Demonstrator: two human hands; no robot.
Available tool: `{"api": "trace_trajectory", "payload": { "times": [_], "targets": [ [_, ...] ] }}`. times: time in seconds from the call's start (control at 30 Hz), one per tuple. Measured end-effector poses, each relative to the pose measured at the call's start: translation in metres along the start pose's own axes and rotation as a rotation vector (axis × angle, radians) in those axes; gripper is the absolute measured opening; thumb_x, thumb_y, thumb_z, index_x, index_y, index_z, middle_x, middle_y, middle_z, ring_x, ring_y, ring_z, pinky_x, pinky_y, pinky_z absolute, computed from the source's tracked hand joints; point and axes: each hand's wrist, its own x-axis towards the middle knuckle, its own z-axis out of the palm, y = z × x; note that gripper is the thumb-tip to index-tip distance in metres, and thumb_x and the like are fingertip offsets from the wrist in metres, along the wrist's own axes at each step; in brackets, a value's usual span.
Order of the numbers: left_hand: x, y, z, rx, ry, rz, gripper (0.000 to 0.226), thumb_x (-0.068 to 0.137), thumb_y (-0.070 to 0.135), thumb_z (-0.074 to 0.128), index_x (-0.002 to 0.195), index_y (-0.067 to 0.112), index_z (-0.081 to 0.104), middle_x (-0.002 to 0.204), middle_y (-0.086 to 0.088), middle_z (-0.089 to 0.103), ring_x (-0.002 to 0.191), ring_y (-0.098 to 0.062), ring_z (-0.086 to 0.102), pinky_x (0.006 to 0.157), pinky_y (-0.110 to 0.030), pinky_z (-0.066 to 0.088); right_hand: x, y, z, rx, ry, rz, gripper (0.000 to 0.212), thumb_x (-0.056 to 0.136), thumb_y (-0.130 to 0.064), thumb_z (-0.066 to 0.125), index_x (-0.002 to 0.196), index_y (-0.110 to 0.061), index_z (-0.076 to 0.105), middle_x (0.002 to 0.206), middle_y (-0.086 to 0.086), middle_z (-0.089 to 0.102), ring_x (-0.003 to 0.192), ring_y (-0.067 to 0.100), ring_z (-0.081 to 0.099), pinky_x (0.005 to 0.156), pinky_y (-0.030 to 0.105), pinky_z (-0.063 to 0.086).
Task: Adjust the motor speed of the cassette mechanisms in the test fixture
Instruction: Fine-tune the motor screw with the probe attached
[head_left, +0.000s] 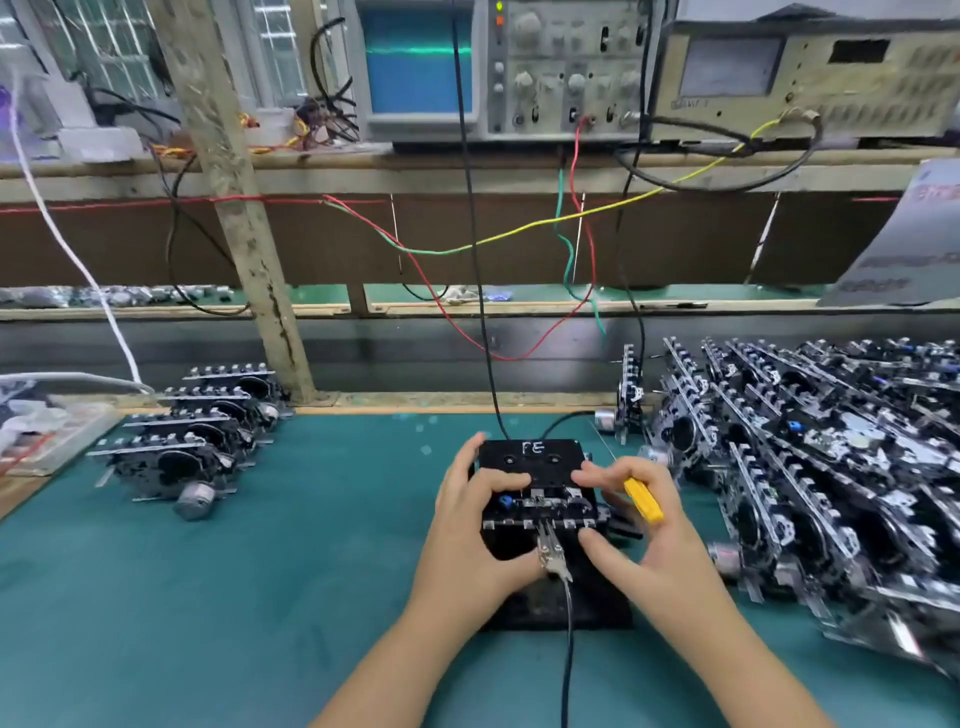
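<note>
**Cassette mechanism seated in the black fixture, both hands on it**

The cassette mechanism (540, 506) sits on the black test fixture (530, 457) at the middle of the green surface (260, 597), close to the person. White marks reading roughly "FE" show on the fixture's top. The left hand (478, 525) lies over the fixture's left side, fingers curled onto the top of the mechanism and thumb down at its front edge, so its grip is clamped on the mechanism. The right hand (639, 525) comes in from the right; its fingers curl around a yellow screwdriver (643, 500), whose handle sticks out between them, while the fingertips rest on the mechanism's upper right and the thumb lies at its front edge. A metal clip (551, 553) with a black cable (568, 665) attaches at the front centre.

A short row of mechanisms (187, 441) stands at the left of the surface, and a large pile of mechanisms (810, 457) fills the right. On the shelf behind, an oscilloscope (498, 67) shows a green trace, with coloured wires (519, 228) hanging down.
</note>
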Motion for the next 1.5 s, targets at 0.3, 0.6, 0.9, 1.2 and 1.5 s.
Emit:
{"api": "trace_trajectory", "payload": {
  "times": [0.3,0.6,0.9,1.2,1.5],
  "targets": [
    [0.0011,0.0022,0.0001,-0.004,0.007,0.009,0.071,0.062,0.025,0.094,0.107,0.062,0.053,0.162,0.023,0.018,0.146,-0.001,0.029,0.11,-0.025,0.032,0.0014,0.0053,-0.0023,0.065,-0.002,-0.008,0.048,0.087,-0.001,0.062,0.118,-0.035,0.048,0.13,-0.006,0.066,0.138,0.01,0.049,0.104,0.022,0.045],
    [0.0011,0.0012,-0.0004,0.008,0.004,0.011,0.066,0.064,0.025,0.094,0.109,0.054,0.056,0.162,0.025,0.017,0.145,0.003,0.027,0.107,-0.019,0.03,0.0009,0.0059,-0.0006,0.093,-0.003,-0.002,0.049,0.085,0.003,0.055,0.116,-0.035,0.047,0.13,-0.008,0.066,0.138,0.007,0.048,0.105,0.032,0.047],
    [0.0014,0.0006,-0.001,0.001,-0.003,-0.001,0.067,0.063,0.026,0.094,0.112,0.052,0.057,0.16,0.03,0.017,0.145,0.005,0.025,0.104,-0.014,0.028,-0.0008,0.0072,-0.0003,0.126,-0.012,0.001,0.053,0.089,0.013,0.057,0.118,-0.029,0.047,0.13,-0.007,0.065,0.139,0.008,0.047,0.107,0.038,0.041],
    [0.0009,0.0032,-0.0025,0.0,-0.022,-0.032,0.067,0.062,0.027,0.094,0.112,0.053,0.056,0.16,0.031,0.015,0.145,0.002,0.028,0.104,-0.022,0.031,-0.0004,0.0018,-0.0027,0.099,-0.034,0.0,0.057,0.088,0.015,0.057,0.116,-0.034,0.049,0.133,-0.008,0.062,0.139,0.01,0.047,0.109,0.044,0.042],
    [0.0012,0.0008,-0.0031,-0.008,-0.031,-0.037,0.068,0.062,0.026,0.094,0.112,0.053,0.056,0.16,0.031,0.015,0.146,0.002,0.025,0.106,-0.022,0.031,0.0003,0.004,-0.0008,0.118,-0.012,-0.014,0.054,0.09,0.015,0.058,0.114,-0.032,0.048,0.13,-0.004,0.065,0.138,0.012,0.049,0.108,0.045,0.044]
  ]
}}
